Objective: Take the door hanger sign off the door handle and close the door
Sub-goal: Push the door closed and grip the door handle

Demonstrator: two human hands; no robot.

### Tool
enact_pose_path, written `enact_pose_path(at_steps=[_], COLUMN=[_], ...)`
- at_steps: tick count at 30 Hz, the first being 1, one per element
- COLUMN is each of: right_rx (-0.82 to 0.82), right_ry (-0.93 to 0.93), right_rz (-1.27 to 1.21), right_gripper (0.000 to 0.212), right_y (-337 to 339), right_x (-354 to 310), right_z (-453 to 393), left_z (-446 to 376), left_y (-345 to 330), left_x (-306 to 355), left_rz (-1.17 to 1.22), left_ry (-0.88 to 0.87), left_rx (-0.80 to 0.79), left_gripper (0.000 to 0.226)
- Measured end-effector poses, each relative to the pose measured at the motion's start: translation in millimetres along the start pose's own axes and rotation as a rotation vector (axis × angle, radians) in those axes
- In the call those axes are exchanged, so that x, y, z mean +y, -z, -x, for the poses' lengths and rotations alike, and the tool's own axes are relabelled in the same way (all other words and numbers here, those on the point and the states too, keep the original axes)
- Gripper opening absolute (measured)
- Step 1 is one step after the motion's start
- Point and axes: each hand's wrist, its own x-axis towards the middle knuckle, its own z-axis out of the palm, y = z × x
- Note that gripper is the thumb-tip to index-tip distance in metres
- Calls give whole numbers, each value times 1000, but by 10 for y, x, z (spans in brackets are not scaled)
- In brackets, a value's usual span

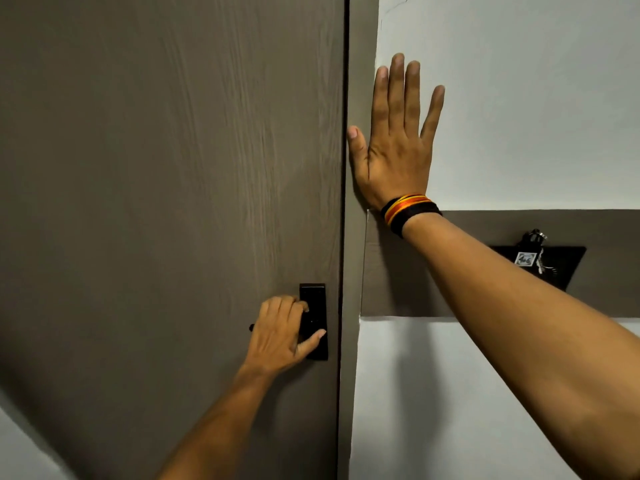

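Observation:
The brown wood-grain door [166, 174] fills the left half of the view and sits flush against its frame [362, 46], with only a thin dark seam between them. My left hand [280, 336] is wrapped around the black door handle [251, 327], beside the black lock plate [314, 299]; only the handle's left tip shows past my fingers. My right hand [393, 143] lies flat with fingers spread on the white wall [519, 98], thumb on the frame. No door hanger sign is in sight.
A brown band [398, 271] crosses the white wall to the right of the frame. On it, a black holder [561, 268] carries a key ring with a small tag. My right forearm crosses in front of the band.

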Motion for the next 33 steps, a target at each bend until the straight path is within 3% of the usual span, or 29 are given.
enact_pose_path(at_steps=[6, 13, 17, 22, 33], right_rx=[7, 37, 54, 74, 66], right_ry=[-5, -11, -10, -11, -13], right_rz=[7, 11, 20, 28, 9], right_gripper=[80, 75, 75, 78, 75], right_y=[13, -20, -39, -61, -44], right_x=[-3, -4, -3, 0, 4], right_z=[11, 15, 21, 25, 35], left_z=[41, 56, 109, 189, 444], left_y=[-68, -175, -280, -421, -225], left_x=[76, 180, 327, 555, 647], left_rz=[-75, 67, 164, 444, 535], left_ry=[193, 509, 677, 895, 886], left_rx=[-183, -302, -245, -42, -15], left_gripper=[65, 80, 77, 76, 66])
